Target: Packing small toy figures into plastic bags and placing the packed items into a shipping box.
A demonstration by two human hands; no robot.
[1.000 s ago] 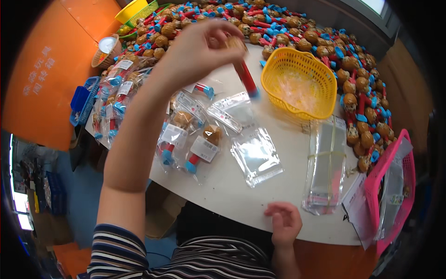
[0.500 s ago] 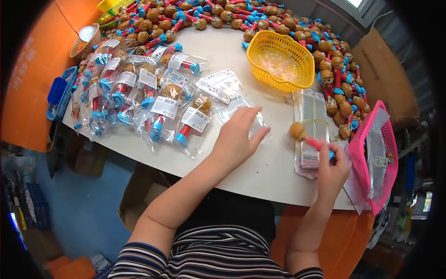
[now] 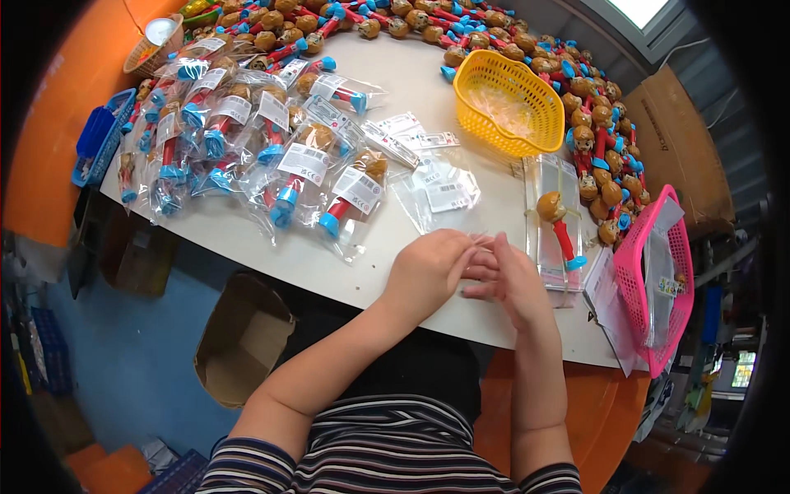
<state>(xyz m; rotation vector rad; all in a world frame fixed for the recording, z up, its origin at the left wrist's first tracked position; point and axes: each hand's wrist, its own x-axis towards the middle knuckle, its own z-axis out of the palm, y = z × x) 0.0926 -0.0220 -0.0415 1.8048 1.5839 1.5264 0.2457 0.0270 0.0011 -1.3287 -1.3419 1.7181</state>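
Observation:
My left hand [image 3: 429, 270] and my right hand [image 3: 520, 284] meet over the table's near edge. The left is closed, fingertips pinched around something clear and too small to make out. Against those fingertips rests a finger of my right hand; its other fingers are spread apart. A toy figure [image 3: 560, 230] with a large brown head, red stem and blue base lies on a stack of clear bags [image 3: 539, 177] beside my right hand. Beyond my left hand is a flat clear bag [image 3: 403, 204], with a white label card [image 3: 444, 189] at it.
Bagged toys [image 3: 300, 177] heap at left. Many loose toys [image 3: 580, 132] line the far and right edges. A yellow basket [image 3: 469, 107] holds clear plastic pieces; a pink basket [image 3: 629, 272] holds bags. An open carton [image 3: 243, 346] is below the table.
My right hand has laid the toy on the bag stack and let it go, then moved left. My left hand has drawn back from the flat bags, and both hands now touch.

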